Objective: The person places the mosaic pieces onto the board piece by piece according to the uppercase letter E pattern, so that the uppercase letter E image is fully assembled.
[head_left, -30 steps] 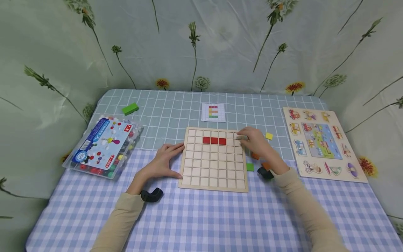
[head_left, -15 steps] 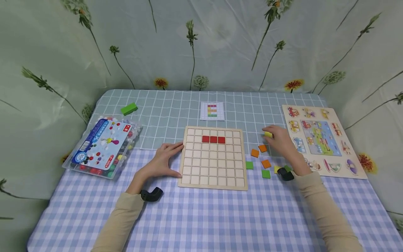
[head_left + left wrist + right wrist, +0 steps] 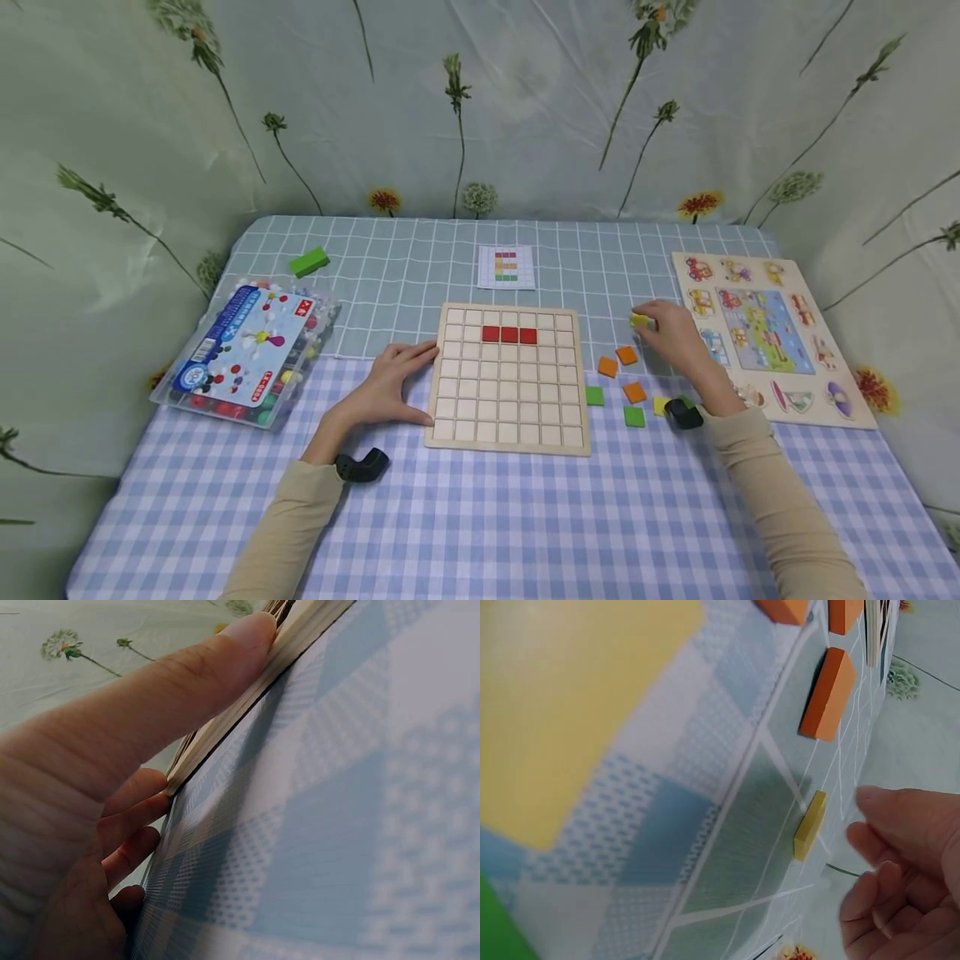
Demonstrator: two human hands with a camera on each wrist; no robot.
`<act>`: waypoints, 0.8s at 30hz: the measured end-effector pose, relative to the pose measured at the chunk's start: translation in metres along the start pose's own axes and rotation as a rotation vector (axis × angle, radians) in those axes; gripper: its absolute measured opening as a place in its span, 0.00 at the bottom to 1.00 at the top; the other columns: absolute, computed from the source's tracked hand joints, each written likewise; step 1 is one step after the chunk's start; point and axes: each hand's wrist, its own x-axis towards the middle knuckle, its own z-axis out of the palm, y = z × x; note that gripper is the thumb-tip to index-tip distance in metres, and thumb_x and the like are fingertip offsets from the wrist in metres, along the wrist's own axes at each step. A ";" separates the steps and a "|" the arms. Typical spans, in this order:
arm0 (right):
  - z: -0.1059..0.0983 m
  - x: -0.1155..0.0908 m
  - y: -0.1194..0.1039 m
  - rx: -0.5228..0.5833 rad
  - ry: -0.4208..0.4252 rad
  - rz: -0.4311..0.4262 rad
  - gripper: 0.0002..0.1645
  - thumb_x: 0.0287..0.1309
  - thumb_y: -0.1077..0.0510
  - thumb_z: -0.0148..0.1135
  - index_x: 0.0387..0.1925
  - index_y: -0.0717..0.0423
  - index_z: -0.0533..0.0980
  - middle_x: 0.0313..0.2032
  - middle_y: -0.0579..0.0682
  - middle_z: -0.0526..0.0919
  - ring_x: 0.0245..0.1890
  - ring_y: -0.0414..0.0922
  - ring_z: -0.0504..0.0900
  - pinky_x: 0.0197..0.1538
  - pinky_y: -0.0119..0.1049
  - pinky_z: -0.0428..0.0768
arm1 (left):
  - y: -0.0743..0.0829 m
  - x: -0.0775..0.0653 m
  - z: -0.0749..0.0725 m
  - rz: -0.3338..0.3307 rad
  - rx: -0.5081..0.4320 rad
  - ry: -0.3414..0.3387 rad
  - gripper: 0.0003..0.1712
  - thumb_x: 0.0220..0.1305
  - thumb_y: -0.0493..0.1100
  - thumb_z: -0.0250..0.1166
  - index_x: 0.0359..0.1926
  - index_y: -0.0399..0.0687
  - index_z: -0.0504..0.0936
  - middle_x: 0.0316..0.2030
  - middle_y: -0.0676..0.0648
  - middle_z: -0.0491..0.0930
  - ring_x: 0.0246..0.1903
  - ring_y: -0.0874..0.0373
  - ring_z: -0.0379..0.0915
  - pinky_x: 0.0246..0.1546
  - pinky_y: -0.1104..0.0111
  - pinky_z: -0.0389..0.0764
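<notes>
A wooden grid board [image 3: 508, 410] lies on the table, with red square tiles [image 3: 509, 335] in a row near its top. My left hand [image 3: 382, 385] rests at the board's left edge, thumb and fingers spread along it; the left wrist view shows the thumb [image 3: 217, 671] against its side. Out to the right, my right hand [image 3: 671, 333] hovers by a yellow tile [image 3: 640, 320]. In the right wrist view that yellow tile [image 3: 810, 826] lies on the cloth, and the loosely bent fingers [image 3: 889, 806] are apart from it.
Orange tiles [image 3: 633, 392], green tiles [image 3: 633, 417] and another yellow tile [image 3: 659, 406] lie right of the board. A pattern card [image 3: 506, 267] is behind it. A picture puzzle [image 3: 780, 342] stands far right; a plastic box [image 3: 247, 350] and green block [image 3: 309, 262] are left.
My right hand has left the board's upper right corner and moved right to the yellow tile, where it has stayed over the last half second. My left hand has kept its place.
</notes>
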 end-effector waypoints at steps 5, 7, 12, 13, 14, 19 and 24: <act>0.000 0.004 -0.001 -0.028 -0.079 0.064 0.22 0.53 0.67 0.61 0.51 0.73 0.75 0.48 0.71 0.78 0.40 0.60 0.78 0.44 0.51 0.76 | 0.000 -0.002 -0.001 0.004 -0.006 0.010 0.61 0.33 0.56 0.79 0.69 0.43 0.61 0.70 0.42 0.58 0.58 0.47 0.56 0.54 0.49 0.57; 0.001 0.005 -0.001 -0.039 -0.107 0.093 0.22 0.53 0.67 0.60 0.51 0.74 0.74 0.49 0.72 0.77 0.46 0.63 0.77 0.50 0.54 0.74 | 0.000 -0.002 0.000 0.006 -0.011 0.013 0.61 0.32 0.56 0.79 0.69 0.43 0.61 0.70 0.42 0.59 0.58 0.47 0.56 0.54 0.48 0.56; -0.001 0.001 0.003 -0.068 -0.157 0.155 0.20 0.53 0.69 0.59 0.48 0.77 0.75 0.45 0.73 0.79 0.47 0.65 0.76 0.52 0.56 0.72 | 0.000 0.002 0.007 0.017 -0.021 -0.011 0.62 0.34 0.58 0.79 0.70 0.45 0.60 0.71 0.44 0.57 0.58 0.48 0.55 0.55 0.48 0.56; -0.001 0.000 0.004 -0.074 -0.160 0.158 0.19 0.53 0.69 0.59 0.47 0.77 0.76 0.44 0.72 0.79 0.47 0.64 0.76 0.52 0.55 0.73 | 0.000 0.002 0.009 0.020 -0.023 -0.016 0.62 0.34 0.58 0.78 0.70 0.45 0.59 0.71 0.44 0.57 0.58 0.48 0.55 0.55 0.48 0.56; -0.001 -0.002 0.004 -0.076 -0.161 0.158 0.19 0.53 0.69 0.60 0.47 0.77 0.76 0.43 0.72 0.79 0.46 0.64 0.77 0.51 0.55 0.73 | 0.001 0.003 0.009 0.025 -0.022 -0.018 0.62 0.35 0.59 0.78 0.70 0.45 0.59 0.71 0.44 0.57 0.58 0.49 0.55 0.55 0.49 0.56; -0.001 0.000 0.001 -0.072 -0.154 0.136 0.18 0.53 0.68 0.60 0.45 0.77 0.77 0.42 0.72 0.80 0.44 0.63 0.77 0.50 0.54 0.74 | -0.001 0.003 0.008 0.029 -0.006 -0.006 0.62 0.34 0.58 0.78 0.70 0.44 0.60 0.70 0.43 0.58 0.56 0.49 0.57 0.53 0.50 0.57; 0.000 0.003 -0.011 -0.078 -0.134 0.095 0.18 0.52 0.68 0.59 0.45 0.76 0.77 0.42 0.71 0.81 0.45 0.63 0.77 0.50 0.54 0.74 | -0.003 -0.002 0.004 0.023 0.009 0.014 0.62 0.33 0.57 0.79 0.69 0.43 0.61 0.70 0.42 0.59 0.56 0.49 0.57 0.52 0.50 0.57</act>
